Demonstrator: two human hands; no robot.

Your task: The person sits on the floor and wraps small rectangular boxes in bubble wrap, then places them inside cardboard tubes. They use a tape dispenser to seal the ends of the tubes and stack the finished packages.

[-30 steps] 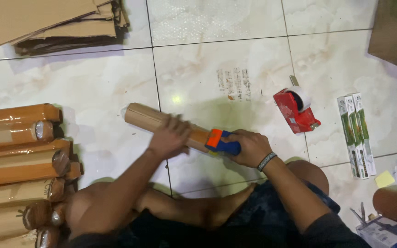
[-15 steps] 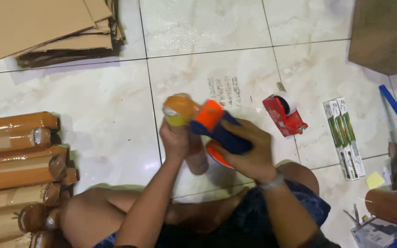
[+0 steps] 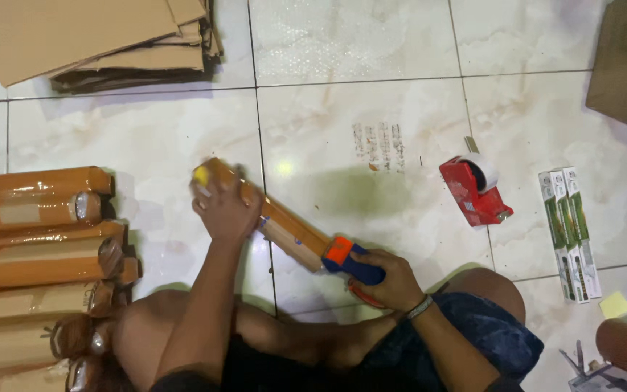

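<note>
Taping was the step in hand: our right hand [image 3: 393, 279] clamped the blue-and-orange tape dispenser [image 3: 351, 263] against the brown-wrapped package [image 3: 284, 225], which lay slanted over the floor tiles [image 3: 371, 109], our left hand [image 3: 223, 210] gripping its far end. Next, we judged, a steady pull along it.

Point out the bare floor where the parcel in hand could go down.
Free: tiles between the flattened cardboard and the red tape dispenser. Crowded: wrapped rolls stacked by the left hand; long boxes and clutter at the far right.
</note>
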